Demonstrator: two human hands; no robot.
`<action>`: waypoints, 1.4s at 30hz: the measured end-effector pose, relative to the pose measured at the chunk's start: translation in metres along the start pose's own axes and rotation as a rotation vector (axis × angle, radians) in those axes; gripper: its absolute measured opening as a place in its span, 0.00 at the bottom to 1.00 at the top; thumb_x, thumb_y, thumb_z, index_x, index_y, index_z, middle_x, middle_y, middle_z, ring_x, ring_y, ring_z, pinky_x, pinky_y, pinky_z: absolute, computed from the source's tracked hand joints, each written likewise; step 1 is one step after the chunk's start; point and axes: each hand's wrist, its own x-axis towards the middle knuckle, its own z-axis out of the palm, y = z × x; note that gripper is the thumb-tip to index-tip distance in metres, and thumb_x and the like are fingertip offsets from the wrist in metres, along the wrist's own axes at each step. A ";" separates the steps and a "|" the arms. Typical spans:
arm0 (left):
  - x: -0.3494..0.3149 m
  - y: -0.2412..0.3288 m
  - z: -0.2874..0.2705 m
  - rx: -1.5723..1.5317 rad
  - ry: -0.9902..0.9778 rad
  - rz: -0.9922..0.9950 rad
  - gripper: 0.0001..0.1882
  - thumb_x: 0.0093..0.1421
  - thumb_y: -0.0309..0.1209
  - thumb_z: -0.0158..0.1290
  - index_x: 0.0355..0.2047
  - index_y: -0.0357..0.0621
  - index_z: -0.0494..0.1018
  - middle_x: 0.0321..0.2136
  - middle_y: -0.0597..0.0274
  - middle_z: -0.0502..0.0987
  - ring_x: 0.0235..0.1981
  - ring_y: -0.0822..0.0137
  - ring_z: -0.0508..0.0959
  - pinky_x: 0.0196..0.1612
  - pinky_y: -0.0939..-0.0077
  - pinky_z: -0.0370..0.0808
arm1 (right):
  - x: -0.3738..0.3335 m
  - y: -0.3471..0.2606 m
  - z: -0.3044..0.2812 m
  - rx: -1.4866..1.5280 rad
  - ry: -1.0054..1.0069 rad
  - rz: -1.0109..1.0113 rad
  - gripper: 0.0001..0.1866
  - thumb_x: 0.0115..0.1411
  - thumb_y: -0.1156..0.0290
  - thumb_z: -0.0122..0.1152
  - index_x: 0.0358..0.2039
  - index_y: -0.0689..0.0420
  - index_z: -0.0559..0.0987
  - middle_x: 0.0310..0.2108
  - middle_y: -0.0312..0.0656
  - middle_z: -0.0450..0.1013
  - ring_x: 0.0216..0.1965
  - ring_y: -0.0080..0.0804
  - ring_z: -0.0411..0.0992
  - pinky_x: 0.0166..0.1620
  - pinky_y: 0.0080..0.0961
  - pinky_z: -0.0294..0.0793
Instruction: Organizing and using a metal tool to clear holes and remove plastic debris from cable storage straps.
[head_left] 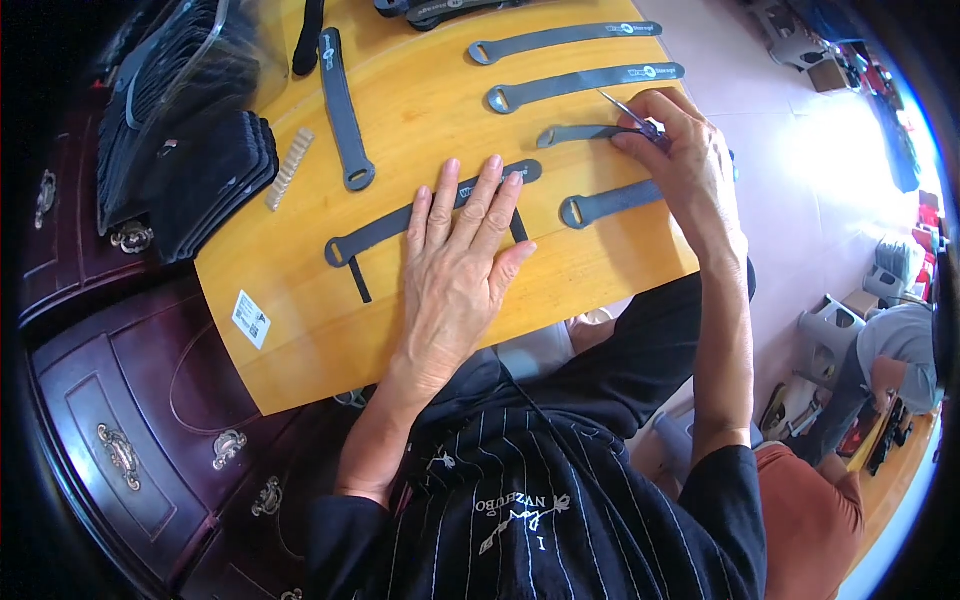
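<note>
My left hand point(455, 255) lies flat with fingers stretched out, pressing on a dark grey strap point(375, 233) with a slotted round end. Two thin black strips point(360, 281) stick out from under that strap, one on either side of the hand. In my right hand point(685, 155) is a slim pointed metal tool point(622, 107), its tip toward the upper left; whether it is scissors or tweezers I cannot tell. A short, curved strap point(575, 134) runs to the right fingertips; whether they grip it is hidden. Another strap point(610, 205) lies partly behind the right wrist.
More straps point(580, 86) lie spread on the yellow table point(300, 350), one point(345, 110) standing lengthwise at left. A ridged beige strip point(290, 170) lies near stacked black pieces point(220, 180). Dark drawers point(130, 430) stand at left. At right a person point(815, 510) sits by another table.
</note>
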 end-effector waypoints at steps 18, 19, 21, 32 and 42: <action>-0.079 -0.059 -0.063 -1.240 0.317 -0.503 0.08 0.56 0.16 0.56 0.38 0.30 0.77 0.30 0.55 0.80 0.27 0.69 0.79 0.31 0.80 0.75 | -0.025 -0.069 -0.020 0.030 -0.377 -0.242 0.11 0.53 0.63 0.65 0.28 0.57 0.76 0.23 0.39 0.72 0.26 0.37 0.73 0.30 0.29 0.70; -0.088 -0.065 -0.063 -1.328 0.280 -0.537 0.08 0.57 0.17 0.55 0.38 0.28 0.76 0.30 0.54 0.80 0.26 0.68 0.79 0.30 0.80 0.75 | -0.028 -0.065 -0.016 0.118 -0.394 -0.235 0.09 0.53 0.67 0.66 0.28 0.59 0.78 0.22 0.40 0.72 0.24 0.31 0.71 0.29 0.26 0.68; -0.097 -0.075 -0.056 -1.395 0.308 -0.544 0.08 0.58 0.18 0.55 0.38 0.28 0.76 0.31 0.53 0.80 0.26 0.68 0.79 0.30 0.79 0.75 | -0.032 -0.063 -0.013 0.179 -0.402 -0.165 0.09 0.53 0.69 0.67 0.30 0.59 0.78 0.22 0.39 0.72 0.24 0.28 0.71 0.29 0.24 0.68; -0.087 -0.083 -0.051 -1.046 0.416 -0.582 0.07 0.60 0.20 0.55 0.40 0.33 0.77 0.32 0.62 0.76 0.26 0.78 0.74 0.27 0.86 0.70 | -0.035 -0.054 0.009 0.493 -0.396 0.290 0.08 0.56 0.70 0.67 0.31 0.61 0.79 0.21 0.31 0.72 0.25 0.16 0.67 0.33 0.14 0.64; -0.070 -0.080 -0.048 -0.933 0.497 -0.679 0.06 0.57 0.19 0.58 0.34 0.34 0.74 0.27 0.65 0.77 0.26 0.83 0.73 0.30 0.90 0.70 | -0.023 -0.050 0.014 0.321 -0.338 0.203 0.10 0.55 0.70 0.68 0.30 0.62 0.77 0.24 0.30 0.68 0.24 0.15 0.62 0.29 0.14 0.59</action>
